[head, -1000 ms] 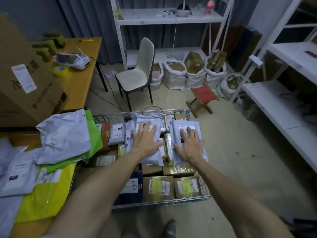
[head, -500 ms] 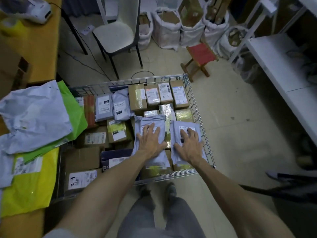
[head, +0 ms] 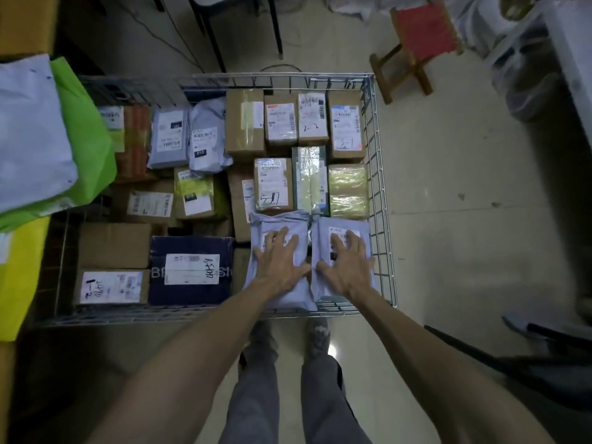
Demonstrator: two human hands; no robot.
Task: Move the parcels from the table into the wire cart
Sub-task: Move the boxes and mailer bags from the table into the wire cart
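- You are pressing two parcels down into the wire cart (head: 382, 187). Your left hand (head: 282, 261) is lying flat with fingers spread on the left grey mailer (head: 272, 221), and your right hand (head: 347, 264) is lying the same way on the right grey mailer (head: 341, 224). Neither hand is curling round anything.
- A second ago you were holding this pair further out over the middle of the load. They are now sitting side by side in the near right corner, resting on top of the boxes (head: 278, 184) packed there, with the right mailer just beside the cart's wire wall.
- Your head is tilting further down than before, so the view is now looking straight into the cart and your feet are showing below its near rim.
- For the task, this is reading as the end of a placement: both mailers appear to be settling, and your palms seem to be only flattening them.
- More work is waiting. A pale grey bag (head: 32, 129), a green bag (head: 89, 142) and a yellow bag (head: 19, 277) are lying on the counter (head: 5, 386) to your left, overhanging its edge beside the cart.
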